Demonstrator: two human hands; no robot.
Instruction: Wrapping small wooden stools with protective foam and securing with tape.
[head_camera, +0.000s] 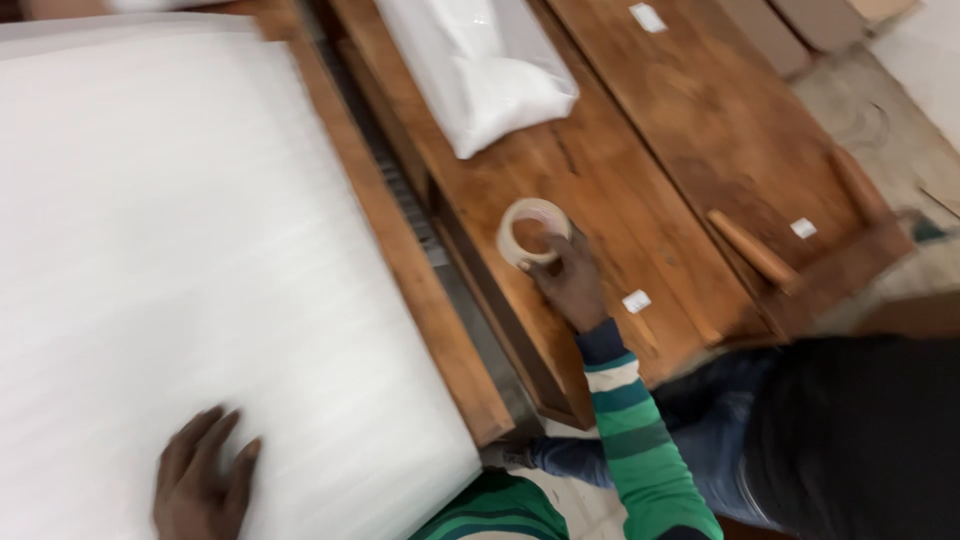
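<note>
My right hand reaches out over the wooden panel, fingers closed around the lower rim of a roll of tape, which stands tilted on edge there. My left hand lies flat and released, fingers spread, on the big white foam sheet near its lower edge.

As I judge it, the grip on the roll is only at its rim, so it could slip and roll down the panel toward the gap beside the foam-covered piece. The foam sheet is loose under my left palm; if that hand lifts or slides, the sheet could shift off the wooden edge beneath it.

A white wrapped bundle lies farther up the panel, its top cut off by the frame. The whole view is motion-blurred, so I cannot tell whether a tape end is peeled free. The small white stickers on the wood are too small to make out. My left wrist is out of frame.
</note>
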